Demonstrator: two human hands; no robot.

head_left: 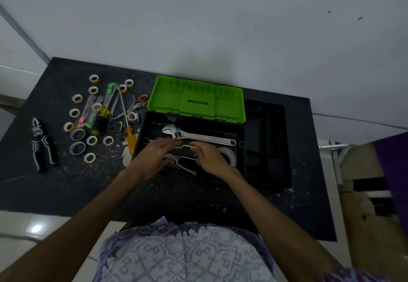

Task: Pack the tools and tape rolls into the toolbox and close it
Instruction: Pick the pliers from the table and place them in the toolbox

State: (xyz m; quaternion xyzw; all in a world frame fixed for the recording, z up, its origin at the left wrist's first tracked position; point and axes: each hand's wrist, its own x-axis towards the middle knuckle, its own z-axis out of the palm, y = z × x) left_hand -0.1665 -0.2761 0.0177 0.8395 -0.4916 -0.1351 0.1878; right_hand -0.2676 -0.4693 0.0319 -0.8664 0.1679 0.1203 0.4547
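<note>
Two hands in our toolbox [141, 140] at the table's [66, 184] back edge: left hand [154, 154] flat, fingers straight, right hand [209, 157] curled, probably seating pliers. Wrench [198, 136] packed; next, tape rolls [77, 147] near the left edge.

Head-worn camera looks steeply down, close above the dark table [66, 184].

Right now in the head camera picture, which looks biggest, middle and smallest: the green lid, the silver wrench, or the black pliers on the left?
1. green lid, clearly the largest.
2. silver wrench, long but thin.
3. black pliers, shorter than the wrench, though thicker, so these two are fairly close.
</note>
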